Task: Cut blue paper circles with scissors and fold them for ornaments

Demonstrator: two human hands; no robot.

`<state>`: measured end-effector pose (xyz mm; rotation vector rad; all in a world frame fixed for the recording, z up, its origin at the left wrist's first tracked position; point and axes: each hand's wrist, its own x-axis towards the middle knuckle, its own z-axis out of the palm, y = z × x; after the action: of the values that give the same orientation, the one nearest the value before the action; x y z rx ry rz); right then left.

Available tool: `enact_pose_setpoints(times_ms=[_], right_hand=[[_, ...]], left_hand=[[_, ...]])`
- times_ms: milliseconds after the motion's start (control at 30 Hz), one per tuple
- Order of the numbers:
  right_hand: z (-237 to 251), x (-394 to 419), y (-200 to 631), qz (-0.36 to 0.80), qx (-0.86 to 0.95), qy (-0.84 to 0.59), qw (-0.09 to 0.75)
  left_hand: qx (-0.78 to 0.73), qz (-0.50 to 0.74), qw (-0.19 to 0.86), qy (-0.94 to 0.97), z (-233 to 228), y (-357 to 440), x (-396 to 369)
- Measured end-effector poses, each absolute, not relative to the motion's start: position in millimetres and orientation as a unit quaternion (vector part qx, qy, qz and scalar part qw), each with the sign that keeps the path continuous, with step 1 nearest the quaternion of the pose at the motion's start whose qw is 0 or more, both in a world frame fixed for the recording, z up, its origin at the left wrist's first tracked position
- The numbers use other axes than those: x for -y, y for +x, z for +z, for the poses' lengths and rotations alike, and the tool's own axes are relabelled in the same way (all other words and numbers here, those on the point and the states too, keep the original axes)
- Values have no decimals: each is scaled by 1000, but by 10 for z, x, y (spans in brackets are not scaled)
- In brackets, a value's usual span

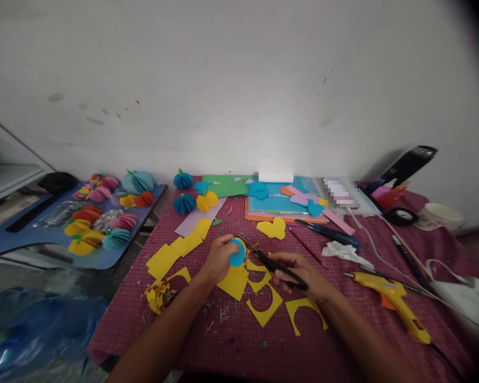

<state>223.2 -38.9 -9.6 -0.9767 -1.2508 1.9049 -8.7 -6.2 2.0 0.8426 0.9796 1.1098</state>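
Note:
My left hand (219, 259) is closed on a blue paper circle (237, 254), pinched under the thumb, with a rim of yellow paper showing behind it. In my right hand (303, 270) is a pair of black-handled scissors (281, 267), fingers round the handles and blades pointing at the circle's upper right edge. Whether the blades are apart is too small to tell. Yellow paper scraps (268, 306) with curved cutouts lie below the hands. A yellow paper square (234, 283) rests under my left hand, and a row of yellow squares (171, 255) lies to its left.
Folded paper pumpkins (184, 204) stand at the table's back left; more sit on a blue side table (112, 254). A yellow glue gun (397, 303), blue-handled tool (331, 234), red pencil (306, 246) and crumpled tissue (345, 254) lie right. Paper sheets (271, 199) lie along the wall.

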Motion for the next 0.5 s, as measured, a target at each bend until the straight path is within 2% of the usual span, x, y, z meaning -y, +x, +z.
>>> enact_pose_setpoints(times_ms=[233,500], right_hand=[[-147,412,2218,755,438,-346,343],[-108,411,2221,751,454,-351,326]], left_hand=[[-420,493,665,372,19,-84,56],[-428,494,667,358,40,-71,62]])
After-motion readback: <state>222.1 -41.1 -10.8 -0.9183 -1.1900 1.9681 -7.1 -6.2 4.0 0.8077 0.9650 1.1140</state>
